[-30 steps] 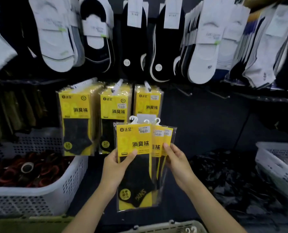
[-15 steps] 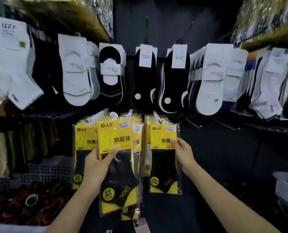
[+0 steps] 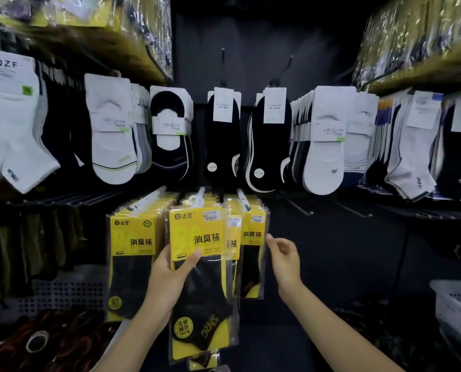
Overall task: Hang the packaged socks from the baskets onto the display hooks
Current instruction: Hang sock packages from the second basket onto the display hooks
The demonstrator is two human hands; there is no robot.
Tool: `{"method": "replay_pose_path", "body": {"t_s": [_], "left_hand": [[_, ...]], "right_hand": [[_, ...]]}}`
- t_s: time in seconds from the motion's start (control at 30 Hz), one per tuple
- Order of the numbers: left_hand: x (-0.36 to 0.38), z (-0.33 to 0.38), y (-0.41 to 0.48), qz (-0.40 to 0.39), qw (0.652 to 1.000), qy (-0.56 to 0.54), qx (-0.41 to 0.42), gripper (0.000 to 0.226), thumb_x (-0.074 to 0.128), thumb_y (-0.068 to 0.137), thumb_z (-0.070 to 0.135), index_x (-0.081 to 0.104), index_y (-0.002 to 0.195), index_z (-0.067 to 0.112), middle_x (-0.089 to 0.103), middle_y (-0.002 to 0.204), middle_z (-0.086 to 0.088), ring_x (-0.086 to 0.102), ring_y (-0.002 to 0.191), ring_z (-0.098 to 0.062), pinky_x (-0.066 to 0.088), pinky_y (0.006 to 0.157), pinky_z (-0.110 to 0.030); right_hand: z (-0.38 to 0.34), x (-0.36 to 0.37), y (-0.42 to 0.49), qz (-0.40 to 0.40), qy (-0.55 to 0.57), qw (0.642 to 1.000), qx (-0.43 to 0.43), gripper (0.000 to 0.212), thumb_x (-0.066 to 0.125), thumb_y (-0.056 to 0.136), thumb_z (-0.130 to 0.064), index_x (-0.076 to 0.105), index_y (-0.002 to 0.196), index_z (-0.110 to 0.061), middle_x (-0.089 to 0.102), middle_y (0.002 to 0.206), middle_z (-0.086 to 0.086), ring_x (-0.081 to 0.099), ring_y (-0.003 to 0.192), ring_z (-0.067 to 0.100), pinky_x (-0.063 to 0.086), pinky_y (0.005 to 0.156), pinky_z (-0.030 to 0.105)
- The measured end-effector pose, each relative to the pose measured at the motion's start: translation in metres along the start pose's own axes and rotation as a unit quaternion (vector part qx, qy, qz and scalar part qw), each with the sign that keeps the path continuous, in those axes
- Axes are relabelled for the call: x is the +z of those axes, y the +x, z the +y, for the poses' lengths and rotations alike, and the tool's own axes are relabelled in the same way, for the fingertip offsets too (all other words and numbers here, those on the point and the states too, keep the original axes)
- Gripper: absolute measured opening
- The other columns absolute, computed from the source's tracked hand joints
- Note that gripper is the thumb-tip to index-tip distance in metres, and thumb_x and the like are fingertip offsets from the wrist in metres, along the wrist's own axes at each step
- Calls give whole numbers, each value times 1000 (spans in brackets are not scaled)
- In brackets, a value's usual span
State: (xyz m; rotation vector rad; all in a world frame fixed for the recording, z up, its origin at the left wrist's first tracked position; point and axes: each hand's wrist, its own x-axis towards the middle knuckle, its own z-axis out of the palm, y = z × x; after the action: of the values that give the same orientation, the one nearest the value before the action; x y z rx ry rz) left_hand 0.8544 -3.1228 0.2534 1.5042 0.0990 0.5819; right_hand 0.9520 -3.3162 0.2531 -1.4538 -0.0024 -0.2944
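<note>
L hand (image 3: 167, 280) grips the sock pack (image 3: 197, 237) at its left edge, approx mid-height, thumb flat across the yellow card and the rest wrapped behind. The pack is held up in front of the middle display hook (image 3: 199, 196), with its white hanger tab (image 3: 195, 202) right at the hook tip; can't tell if it's threaded on. Another pack's bottom edge shows below it, so prob more than one in that grip.

R hand (image 3: 283, 260) holds nothing, fingers (image 3: 273, 241) loose and slightly curled, just beside the right hung stack (image 3: 253, 237); touching or not, can't tell. The left hung stack (image 3: 131, 264) sits on the next hook over.

Handling, my read: v. light and thin. Card insert is stiff up top, sock is soft below, so the lower half will flop and swing. Glossy clear sleeve is likely slippery, so pinch on the card zone, not the film. Best hold is high, near the tab, w/ R hand steadying the tab onto the hook. Not fragile, but the tab could bend if forced.
</note>
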Motion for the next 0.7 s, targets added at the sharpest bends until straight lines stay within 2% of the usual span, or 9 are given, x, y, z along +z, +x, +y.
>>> {"method": "replay_pose_path", "body": {"t_s": [0.07, 0.13, 0.2, 0.27, 0.37, 0.43, 0.6, 0.7], "left_hand": [[7, -2, -2, -20, 1000, -2, -8, 27, 69, 80, 36, 60, 106, 36, 70, 88, 25, 61, 79, 16, 43, 58, -8], [13, -3, -6, -42, 999, -5, -13, 29, 68, 81, 35, 60, 108, 36, 70, 91, 24, 62, 82, 14, 43, 61, -8], [18, -5, -8, -47, 999, -15, -20, 32, 68, 81, 35, 59, 111, 35, 70, 99, 17, 63, 90, 5, 43, 68, -12], [19, -6, -9, -45, 998, -20, -25, 30, 67, 82, 34, 58, 110, 36, 68, 101, 15, 60, 94, 3, 42, 68, -13], [17, -7, -10, -48, 998, -12, -29, 23, 66, 83, 35, 59, 106, 37, 68, 102, 15, 59, 95, 2, 41, 69, -13], [14, -8, -8, -35, 999, -14, -27, 23, 66, 83, 34, 61, 106, 34, 68, 102, 14, 60, 95, 2, 42, 68, -14], [0, -9, 0, 0, 1000, -8, -26, 19, 67, 82, 34, 62, 101, 33, 67, 96, 13, 60, 88, 1, 43, 63, -13], [-6, -11, 5, 21, 1000, -10, -20, 15, 67, 82, 33, 64, 97, 31, 69, 93, 11, 63, 85, -2, 44, 63, -15]], "right_hand": [[-6, -1, -13, -108, 32, 993, 36, 39, 48, 95, -44, 57, 119, -14, 64, 118, 6, 61, 108, 15, 47, 94, 29], [-11, -2, -26, -233, 53, 969, 61, 47, 35, 96, -53, 56, 124, -23, 67, 119, -1, 62, 111, 11, 46, 93, 26], [-11, -4, -32, -293, 51, 952, 69, 45, 33, 97, -53, 59, 123, -27, 70, 117, -2, 64, 109, 11, 47, 94, 29], [-10, -8, -34, -288, 50, 954, 67, 37, 41, 98, -41, 61, 122, -20, 71, 113, 2, 67, 104, 17, 51, 92, 33], [-8, -14, -32, -239, 61, 967, 67, 28, 50, 97, -28, 63, 116, -13, 74, 104, 5, 71, 95, 18, 57, 74, 26], [-6, -18, -29, -199, 66, 976, 55, 25, 52, 96, -26, 65, 112, -11, 74, 101, 5, 72, 91, 16, 56, 68, 22], [-13, -25, -14, -82, 64, 994, 31, 17, 53, 96, -24, 66, 101, -14, 73, 101, 7, 69, 95, 20, 55, 86, 34], [-20, -20, -4, -80, 52, 995, 19, 14, 53, 96, -23, 65, 98, -17, 72, 99, 5, 68, 93, 18, 54, 86, 34]]}}
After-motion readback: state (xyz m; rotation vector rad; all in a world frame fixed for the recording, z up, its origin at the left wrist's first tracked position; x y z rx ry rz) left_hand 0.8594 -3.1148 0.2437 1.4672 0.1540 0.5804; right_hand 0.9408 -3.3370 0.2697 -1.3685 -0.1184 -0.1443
